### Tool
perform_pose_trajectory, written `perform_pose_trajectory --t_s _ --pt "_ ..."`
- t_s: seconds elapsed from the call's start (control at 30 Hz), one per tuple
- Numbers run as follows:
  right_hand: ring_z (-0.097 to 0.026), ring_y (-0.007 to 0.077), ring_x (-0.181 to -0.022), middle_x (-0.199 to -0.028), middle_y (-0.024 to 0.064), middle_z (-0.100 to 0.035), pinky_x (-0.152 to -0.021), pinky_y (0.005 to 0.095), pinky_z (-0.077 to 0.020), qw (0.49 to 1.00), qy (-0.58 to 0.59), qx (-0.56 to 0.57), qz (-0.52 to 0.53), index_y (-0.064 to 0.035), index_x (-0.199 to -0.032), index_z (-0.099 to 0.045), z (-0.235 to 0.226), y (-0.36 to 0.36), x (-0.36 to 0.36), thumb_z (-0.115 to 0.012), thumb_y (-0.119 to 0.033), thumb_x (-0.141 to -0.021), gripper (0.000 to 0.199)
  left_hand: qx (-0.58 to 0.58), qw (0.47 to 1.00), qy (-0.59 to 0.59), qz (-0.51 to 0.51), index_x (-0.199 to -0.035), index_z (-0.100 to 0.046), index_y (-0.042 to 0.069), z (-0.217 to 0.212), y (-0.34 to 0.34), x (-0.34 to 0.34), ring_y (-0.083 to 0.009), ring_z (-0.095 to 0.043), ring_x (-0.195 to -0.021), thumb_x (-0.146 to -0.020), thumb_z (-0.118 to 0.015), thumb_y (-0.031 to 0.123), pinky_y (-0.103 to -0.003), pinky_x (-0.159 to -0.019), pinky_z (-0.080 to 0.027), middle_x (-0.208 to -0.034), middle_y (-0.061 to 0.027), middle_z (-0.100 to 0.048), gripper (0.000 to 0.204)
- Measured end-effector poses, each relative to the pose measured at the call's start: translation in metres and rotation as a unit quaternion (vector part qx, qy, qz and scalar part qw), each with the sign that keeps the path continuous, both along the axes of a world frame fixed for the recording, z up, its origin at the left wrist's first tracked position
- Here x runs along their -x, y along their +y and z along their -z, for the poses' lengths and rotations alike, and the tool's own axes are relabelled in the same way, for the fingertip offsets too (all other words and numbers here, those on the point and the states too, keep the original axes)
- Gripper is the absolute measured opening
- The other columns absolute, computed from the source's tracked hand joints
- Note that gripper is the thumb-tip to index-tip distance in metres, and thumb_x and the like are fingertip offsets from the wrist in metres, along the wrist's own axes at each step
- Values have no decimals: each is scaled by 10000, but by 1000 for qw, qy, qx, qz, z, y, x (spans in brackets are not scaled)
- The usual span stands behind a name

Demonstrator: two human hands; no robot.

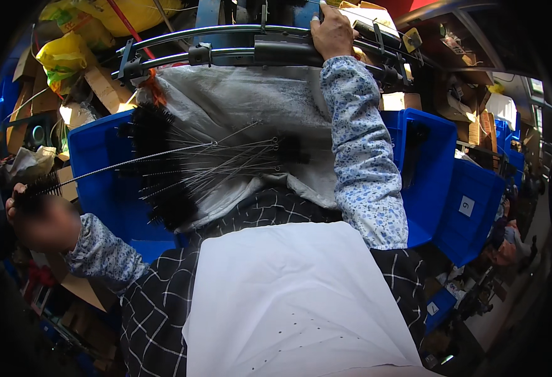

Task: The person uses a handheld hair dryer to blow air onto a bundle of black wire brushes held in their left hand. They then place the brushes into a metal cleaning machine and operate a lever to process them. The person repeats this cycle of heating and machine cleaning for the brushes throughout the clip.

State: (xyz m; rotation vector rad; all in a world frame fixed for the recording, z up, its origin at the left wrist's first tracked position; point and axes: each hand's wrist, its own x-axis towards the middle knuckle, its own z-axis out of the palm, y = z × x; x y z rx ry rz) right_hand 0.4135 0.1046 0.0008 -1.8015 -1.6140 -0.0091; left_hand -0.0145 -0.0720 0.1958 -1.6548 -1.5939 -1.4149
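Out at the far left, my left hand (44, 223) is closed round the black bristle end of a wire-handled brush (131, 161). Its twisted wire points right, toward the lap, and ends in a small loop. A bundle of similar brushes (163, 169) lies on the grey-white cloth (244, 94) over my lap, bristles mostly to the left and looped wires to the right. At the top, my right hand (334, 34) reaches over the rails of a machine (276, 51). Its fingers are bent at a machine part; what they hold, if anything, is hidden.
Blue bins stand on both sides, one at the left (100, 182) and others at the right (430, 182). Yellow bags (65, 60) and cardboard boxes lie at the upper left. The machine's metal rails cross the far side of the lap.
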Motion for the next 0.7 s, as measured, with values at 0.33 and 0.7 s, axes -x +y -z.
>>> perform_pose_trajectory --t_s 0.33,0.7 --pt "-514 269 -898 -946 98 -565 -750 456 -383 997 -47 46 38 -56 -1066 -526 -23 -5 38 -549 -179 -715 372 -13 926 349 -145 -855 -507 -83 -11 -10 4 -192 -569 -760 -747 -549 -76 -266 -685 -497 -833 -135 -540 116" --pt "-510 259 -898 -935 83 -557 -732 439 -394 997 -43 56 37 -61 -1088 -511 -19 6 64 -482 -168 -742 364 49 994 47 -87 -940 -447 -116 2 2 -29 -192 -563 -812 -888 -363 77 -307 -786 -493 -914 -152 -510 217"
